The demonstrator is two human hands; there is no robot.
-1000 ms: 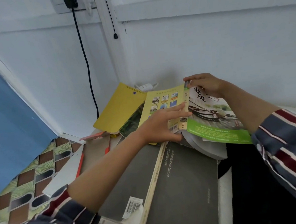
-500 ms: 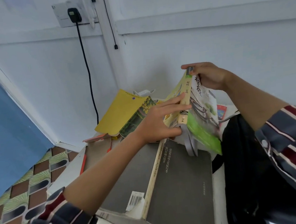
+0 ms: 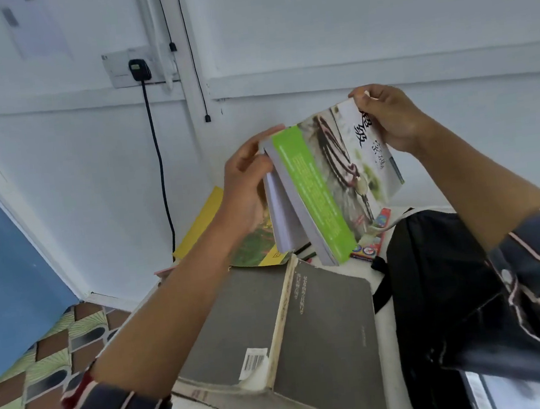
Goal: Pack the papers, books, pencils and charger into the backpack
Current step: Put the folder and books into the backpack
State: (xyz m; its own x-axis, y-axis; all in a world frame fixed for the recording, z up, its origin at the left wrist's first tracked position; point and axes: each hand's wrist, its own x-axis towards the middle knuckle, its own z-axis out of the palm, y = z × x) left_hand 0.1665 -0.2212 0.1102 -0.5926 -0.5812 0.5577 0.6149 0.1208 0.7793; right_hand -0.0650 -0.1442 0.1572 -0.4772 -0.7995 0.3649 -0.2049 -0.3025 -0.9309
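I hold a green-and-white paperback book [image 3: 332, 181] in the air above the table, closed and tilted. My left hand [image 3: 247, 186] grips its lower left edge by the pages. My right hand [image 3: 389, 120] pinches its top right corner. Below lies a large grey book [image 3: 313, 325] spread open face down. A black backpack [image 3: 435, 287] stands to the right under my right forearm. A yellow envelope [image 3: 204, 223] and a green-covered book [image 3: 253, 248] lie behind my left wrist. A black charger [image 3: 139, 70] is plugged into the wall socket, its cable hanging down.
A colourful pencil box [image 3: 369, 244] lies between the held book and the backpack. White walls meet in a corner behind the table. A patterned floor [image 3: 46, 364] and a blue surface [image 3: 0, 263] are at the left.
Both hands have closed the paperback and lifted it higher off the grey book, turning its cover toward me. The view has tilted upward.
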